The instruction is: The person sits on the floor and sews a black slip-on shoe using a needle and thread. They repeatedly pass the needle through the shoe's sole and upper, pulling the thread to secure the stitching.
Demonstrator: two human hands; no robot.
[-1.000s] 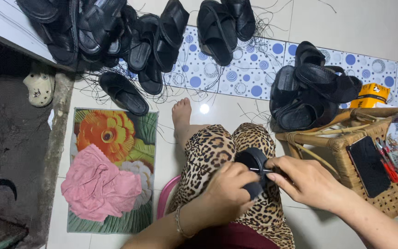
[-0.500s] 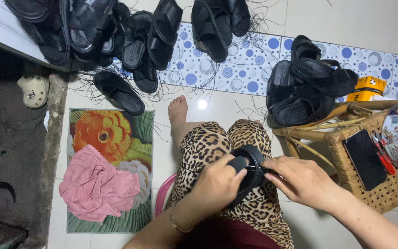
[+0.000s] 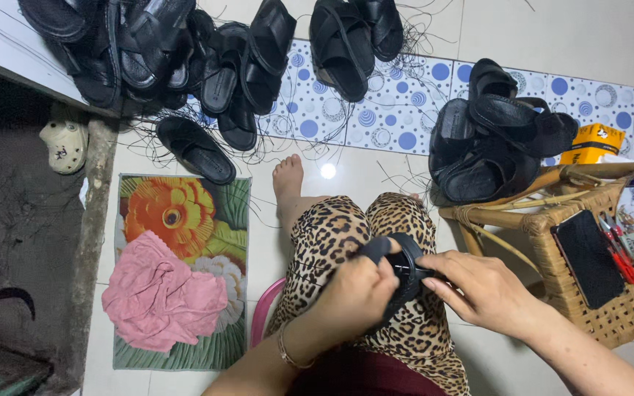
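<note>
A black sandal [image 3: 402, 265] rests on my lap, over leopard-print trousers [image 3: 332, 235]. My left hand [image 3: 352, 299] grips the sandal from the left, fingers wrapped over its strap. My right hand [image 3: 478, 290] pinches the sandal's right side near the strap; what sits between those fingertips is too small to tell. My bare foot [image 3: 288, 180] stretches out over the white floor.
Piles of black sandals lie at the top left [image 3: 148, 51], top middle [image 3: 350, 40] and right [image 3: 493, 139]. A wicker stool [image 3: 588, 308] on the right carries a black phone [image 3: 588, 257] and red pliers [image 3: 620, 253]. A pink cloth [image 3: 159, 297] lies on a flowered mat [image 3: 177, 220].
My hands have turned the sandal a little on my lap and regripped it. The head camera has shifted slightly.
</note>
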